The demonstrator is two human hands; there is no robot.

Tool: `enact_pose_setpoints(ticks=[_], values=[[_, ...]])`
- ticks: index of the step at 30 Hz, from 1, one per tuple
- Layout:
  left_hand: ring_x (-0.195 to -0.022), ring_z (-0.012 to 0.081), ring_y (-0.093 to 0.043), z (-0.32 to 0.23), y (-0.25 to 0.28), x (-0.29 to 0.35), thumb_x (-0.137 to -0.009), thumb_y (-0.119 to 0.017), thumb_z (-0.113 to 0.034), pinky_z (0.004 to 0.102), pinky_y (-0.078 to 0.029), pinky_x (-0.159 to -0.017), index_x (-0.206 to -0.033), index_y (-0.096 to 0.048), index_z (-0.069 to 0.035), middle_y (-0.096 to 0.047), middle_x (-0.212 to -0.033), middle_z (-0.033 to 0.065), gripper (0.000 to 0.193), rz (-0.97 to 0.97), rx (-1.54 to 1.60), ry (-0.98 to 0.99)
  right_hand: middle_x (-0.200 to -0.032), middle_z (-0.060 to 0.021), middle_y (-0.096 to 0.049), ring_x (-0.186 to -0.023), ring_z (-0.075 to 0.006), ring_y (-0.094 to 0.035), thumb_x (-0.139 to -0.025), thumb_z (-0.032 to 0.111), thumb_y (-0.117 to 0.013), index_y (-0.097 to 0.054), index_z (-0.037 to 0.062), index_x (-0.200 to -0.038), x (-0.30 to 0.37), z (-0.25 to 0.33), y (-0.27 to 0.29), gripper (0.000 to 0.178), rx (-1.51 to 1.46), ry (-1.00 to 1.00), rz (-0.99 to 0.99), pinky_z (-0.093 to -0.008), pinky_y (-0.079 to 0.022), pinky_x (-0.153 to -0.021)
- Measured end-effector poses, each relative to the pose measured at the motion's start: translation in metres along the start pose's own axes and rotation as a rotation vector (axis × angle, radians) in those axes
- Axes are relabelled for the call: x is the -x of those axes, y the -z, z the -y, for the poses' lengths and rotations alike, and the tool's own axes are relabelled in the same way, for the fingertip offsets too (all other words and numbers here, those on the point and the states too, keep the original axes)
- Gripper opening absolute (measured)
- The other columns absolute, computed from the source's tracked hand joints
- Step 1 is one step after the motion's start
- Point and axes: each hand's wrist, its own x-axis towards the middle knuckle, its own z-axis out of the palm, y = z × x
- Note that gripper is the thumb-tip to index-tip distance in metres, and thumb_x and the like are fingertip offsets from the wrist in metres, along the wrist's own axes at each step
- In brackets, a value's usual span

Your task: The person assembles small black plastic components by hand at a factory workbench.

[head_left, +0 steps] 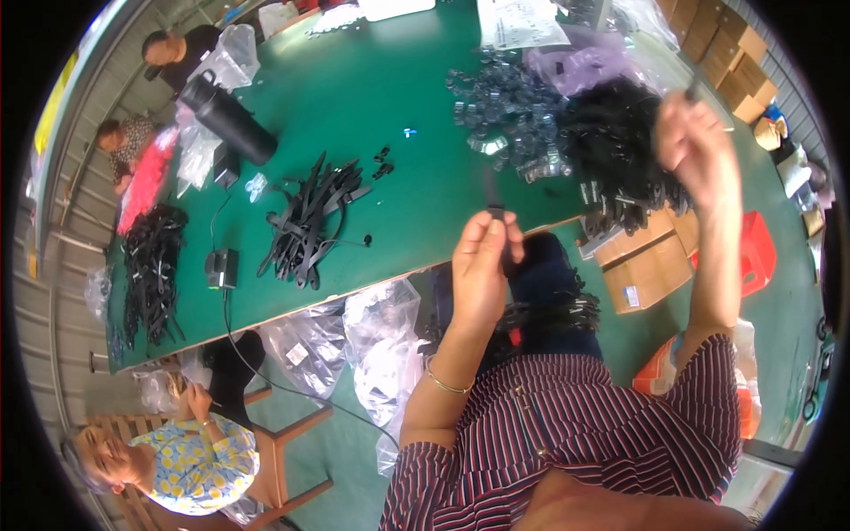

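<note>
My left hand (479, 265) is closed around a narrow black strap (497, 213) above the table's front edge; the strap's upper end is blurred. Raised at the right, my right hand (701, 152) has its fingers pinched together. A small dark piece pokes out above them, too smeared to name. Beside that hand lies a large heap of black straps (611, 133). Left of this heap spread many clear, bluish plastic pieces (506, 111). A looser pile of black straps (312, 221) rests left of my left hand, with several small black bits (382, 163) near it. More straps (567, 311) lie across my lap.
The green table (372, 97) carries a black bottle (228, 119), a black adapter (221, 268) with a cable, and another strap bundle (152, 274). Clear bags (381, 341) hang below the edge. Cardboard boxes (646, 265) and a red stool (757, 255) stand right. A person (195, 456) sits lower left.
</note>
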Motion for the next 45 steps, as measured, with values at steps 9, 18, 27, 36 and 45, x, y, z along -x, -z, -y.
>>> enact_pose_setpoints(ticks=[9, 18, 27, 36, 45], values=[[-0.071, 0.0081, -0.049, 0.046, -0.036, 0.000, -0.091, -0.047, -0.010, 0.0218, -0.042, -0.067, -0.098, -0.054, -0.001, -0.054, -0.082, 0.0007, 0.013, 0.196, -0.338, 0.037, -0.075, 0.0001, -0.052, -0.059, -0.0068, -0.048, -0.089, 0.015, -0.053, -0.057, 0.0019, -0.093, 0.072, -0.092, -0.068, 0.014, -0.016, -0.164, -0.122, -0.0185, -0.040, -0.051], [-0.083, 0.0277, -0.055, 0.063, -0.014, -0.090, -0.074, -0.061, -0.009, 0.0392, -0.042, -0.071, -0.089, -0.061, -0.007, -0.059, -0.091, 0.0096, 0.015, 0.154, -1.615, -0.754, -0.074, -0.0032, -0.050, -0.065, -0.0108, -0.045, -0.091, 0.022, -0.052, -0.052, 0.0020, -0.091, 0.086, -0.109, -0.042, 0.020, -0.348, -0.125, -0.121, -0.0234, -0.037, -0.062], [-0.070, 0.0215, -0.056, 0.054, 0.002, -0.091, -0.079, -0.056, -0.013, 0.0354, -0.042, -0.063, -0.085, -0.059, -0.005, -0.060, -0.074, 0.0078, 0.010, 0.100, -1.898, -0.791, -0.071, -0.0062, -0.048, -0.056, -0.0135, -0.046, -0.090, 0.025, -0.051, -0.047, 0.0020, -0.092, 0.097, -0.114, -0.043, 0.024, -0.370, -0.309, -0.017, -0.0234, -0.039, -0.054], [-0.056, 0.0102, -0.042, 0.020, 0.004, 0.011, -0.090, -0.051, -0.022, 0.0213, -0.033, -0.051, -0.100, -0.052, -0.002, -0.052, -0.070, 0.0031, 0.022, -0.015, -0.110, 0.249, -0.064, -0.0015, -0.047, -0.051, -0.0052, -0.039, -0.090, 0.017, -0.049, -0.048, 0.0051, -0.091, 0.098, -0.119, -0.074, 0.012, -0.275, -0.411, -0.088, -0.0172, -0.028, -0.043], [-0.053, 0.0054, -0.031, 0.023, 0.016, 0.046, -0.092, -0.049, -0.026, 0.0190, -0.027, -0.048, -0.092, -0.049, -0.004, -0.040, -0.064, -0.0015, 0.022, 0.041, 0.136, 0.288, -0.064, -0.0041, -0.054, -0.048, -0.0043, -0.041, -0.088, 0.014, -0.052, -0.051, 0.0032, -0.093, 0.101, -0.125, -0.095, 0.012, -0.309, -0.605, 0.063, -0.0169, -0.028, -0.041]])
